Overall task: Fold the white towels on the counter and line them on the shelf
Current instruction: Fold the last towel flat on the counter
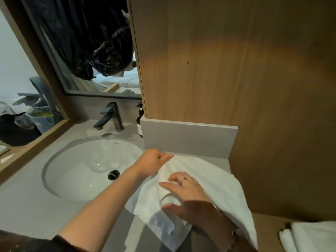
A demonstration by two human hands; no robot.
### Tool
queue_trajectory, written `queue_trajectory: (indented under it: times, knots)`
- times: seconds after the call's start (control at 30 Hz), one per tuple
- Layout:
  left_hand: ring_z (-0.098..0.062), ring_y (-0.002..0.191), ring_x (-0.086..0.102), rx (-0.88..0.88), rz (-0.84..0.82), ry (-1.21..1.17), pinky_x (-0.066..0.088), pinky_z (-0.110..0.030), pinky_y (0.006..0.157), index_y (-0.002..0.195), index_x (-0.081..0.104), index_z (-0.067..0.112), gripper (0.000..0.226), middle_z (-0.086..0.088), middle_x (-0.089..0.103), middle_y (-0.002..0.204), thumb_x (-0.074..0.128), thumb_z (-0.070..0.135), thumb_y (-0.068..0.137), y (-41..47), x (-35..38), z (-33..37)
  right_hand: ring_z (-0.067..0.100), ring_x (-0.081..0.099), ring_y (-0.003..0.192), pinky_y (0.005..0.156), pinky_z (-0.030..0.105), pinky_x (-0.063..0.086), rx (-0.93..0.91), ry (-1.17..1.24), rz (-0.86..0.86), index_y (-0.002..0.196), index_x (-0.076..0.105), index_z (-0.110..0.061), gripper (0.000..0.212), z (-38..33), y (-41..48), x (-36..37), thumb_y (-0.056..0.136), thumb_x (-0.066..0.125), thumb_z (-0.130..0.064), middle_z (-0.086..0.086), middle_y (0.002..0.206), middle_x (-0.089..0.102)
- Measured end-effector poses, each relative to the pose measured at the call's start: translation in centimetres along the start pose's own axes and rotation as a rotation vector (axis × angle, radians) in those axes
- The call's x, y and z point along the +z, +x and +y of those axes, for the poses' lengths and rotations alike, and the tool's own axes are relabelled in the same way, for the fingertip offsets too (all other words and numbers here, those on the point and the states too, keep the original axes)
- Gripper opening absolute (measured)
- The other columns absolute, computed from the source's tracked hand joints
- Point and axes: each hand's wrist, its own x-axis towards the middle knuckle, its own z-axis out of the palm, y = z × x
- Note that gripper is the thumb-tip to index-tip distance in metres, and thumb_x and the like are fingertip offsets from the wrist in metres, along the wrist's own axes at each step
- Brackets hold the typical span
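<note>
Towel (220, 177) beside sink (72, 171), faucet (113, 116) behind

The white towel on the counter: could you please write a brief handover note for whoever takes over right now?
Left hand: grips the far edge of the white towel.
Right hand: open, resting on the towel's middle.
Towel: spread and rumpled on the counter right of the sink, a corner over the front edge.
Done: other white towels lie at lower right, seemingly folded.
Left: fold this one, then shelve it.
</note>
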Motion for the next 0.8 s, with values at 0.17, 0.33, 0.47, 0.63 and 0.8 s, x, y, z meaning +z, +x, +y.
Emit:
queue_trajectory:
  times: [0.17, 0.33, 0.47, 0.63, 0.8]
  knots:
    - [-0.004, 0.032, 0.033, -0.068, -0.142, -0.222, 0.026, -0.011, 0.041, 0.045, 0.031, 0.018, 0.057, 0.009, 0.033, 0.030, 0.049, 0.035, 0.096, 1.6, -0.2, 0.4, 0.002, 0.040, 0.079, 0.068, 0.016, 0.030, -0.026, -0.067, 0.226, 0.071, 0.073, -0.033, 0.027, 2.1, 2.2, 0.3, 0.074, 0.047, -0.041, -0.011, 0.076, 0.059]
    - [0.002, 0.044, 0.041, -0.163, -0.177, -0.381, 0.033, -0.016, 0.052, 0.045, 0.047, 0.022, 0.054, 0.014, 0.045, 0.042, 0.045, 0.038, 0.097, 2.0, -0.7, -0.5, 0.007, 0.047, 0.068, 0.066, 0.019, 0.029, 0.067, 0.132, 0.508, 0.067, 0.072, -0.026, 0.025, 2.7, 6.2, -0.4, 0.079, 0.053, -0.037, -0.010, 0.063, 0.063]
    - [-0.009, 0.072, 0.055, -0.320, -0.091, -0.459, 0.043, -0.013, 0.065, 0.082, 0.068, 0.006, 0.064, -0.003, 0.066, 0.081, 0.023, 0.047, 0.100, 1.7, -1.8, -2.3, 0.014, 0.052, 0.068, 0.061, 0.020, 0.033, 0.201, 0.274, 0.517, 0.071, 0.074, -0.024, 0.034, 3.8, 9.0, -0.8, 0.080, 0.048, -0.044, -0.006, 0.062, 0.065]
    - [-0.017, 0.074, 0.068, -0.338, 0.206, -1.158, 0.047, -0.030, 0.072, 0.106, 0.061, 0.008, 0.081, -0.008, 0.072, 0.081, 0.008, 0.066, 0.087, 0.0, -3.4, -4.8, 0.025, 0.063, 0.076, 0.069, 0.035, 0.047, 0.328, 0.340, 0.389, 0.083, 0.076, -0.021, 0.027, 5.6, 11.7, -1.0, 0.087, 0.059, -0.041, 0.005, 0.078, 0.071]
    - [-0.014, 0.115, 0.055, -0.199, 0.385, -1.079, 0.040, -0.029, 0.093, 0.122, 0.043, 0.026, 0.112, 0.001, 0.063, 0.114, 0.052, 0.095, 0.034, -2.7, -2.2, -4.8, 0.020, 0.040, 0.054, 0.052, 0.030, 0.030, 0.384, 0.235, 0.323, 0.047, 0.045, -0.021, 0.049, 4.8, 14.5, -2.7, 0.093, 0.053, -0.036, -0.001, 0.047, 0.041]
